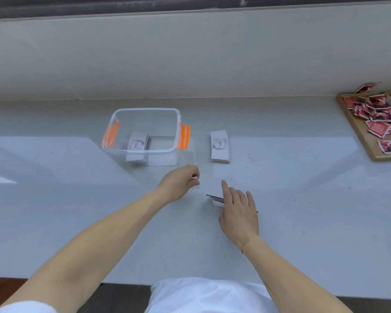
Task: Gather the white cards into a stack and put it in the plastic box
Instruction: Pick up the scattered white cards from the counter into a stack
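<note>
Your right hand (238, 213) pins a card stack (217, 199) | left hand (181, 182) curled, contents unclear | three stacks: one in box (145, 134), one (220, 146) lengthwise away from you

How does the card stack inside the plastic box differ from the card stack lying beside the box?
The stack in the plastic box leans tilted inside the box; the stack beside the box lies flat on the counter, in the open. Both are white and show "love" on top.

Clear plastic box (145, 114) with orange clips (185, 136); white cards (220, 145) printed grey; red-patterned packets (378, 128) on a tan tray (368, 145).
</note>
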A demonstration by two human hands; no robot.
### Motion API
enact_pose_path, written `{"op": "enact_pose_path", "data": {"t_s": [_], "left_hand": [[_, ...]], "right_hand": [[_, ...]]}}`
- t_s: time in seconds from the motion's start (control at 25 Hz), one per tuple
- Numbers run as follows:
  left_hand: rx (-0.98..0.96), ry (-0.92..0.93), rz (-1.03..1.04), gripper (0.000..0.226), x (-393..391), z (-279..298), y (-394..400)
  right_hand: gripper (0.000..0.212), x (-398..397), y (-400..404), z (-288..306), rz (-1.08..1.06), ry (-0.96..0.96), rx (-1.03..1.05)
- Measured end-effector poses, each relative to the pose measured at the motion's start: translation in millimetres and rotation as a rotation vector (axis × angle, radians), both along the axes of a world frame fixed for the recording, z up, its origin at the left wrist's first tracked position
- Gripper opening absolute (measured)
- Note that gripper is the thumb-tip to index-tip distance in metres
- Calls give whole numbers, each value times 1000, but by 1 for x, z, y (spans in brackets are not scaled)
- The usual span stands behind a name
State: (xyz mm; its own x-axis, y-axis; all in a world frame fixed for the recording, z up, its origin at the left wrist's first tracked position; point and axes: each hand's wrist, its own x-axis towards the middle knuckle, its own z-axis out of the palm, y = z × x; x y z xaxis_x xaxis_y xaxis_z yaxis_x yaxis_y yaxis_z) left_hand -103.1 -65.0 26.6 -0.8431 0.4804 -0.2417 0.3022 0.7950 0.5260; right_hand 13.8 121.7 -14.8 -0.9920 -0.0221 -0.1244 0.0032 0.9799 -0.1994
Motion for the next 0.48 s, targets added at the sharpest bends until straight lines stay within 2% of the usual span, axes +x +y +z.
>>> {"op": "enact_pose_path", "data": {"t_s": [0.08,0.24,0.36,0.48], "left_hand": [[93,-20,69,11,3,3,34],[190,-277,153,11,25,0,72],[201,-394,98,27,28,-1,76],[416,-532,204,47,28,4,83]], "right_hand": [[94,1,0,-1,-23,6,-30],[100,0,0,-4,-67,15,-80],[100,-3,1,-4,-54,13,-69],[85,-5,2,-4,-18,6,8]]}}
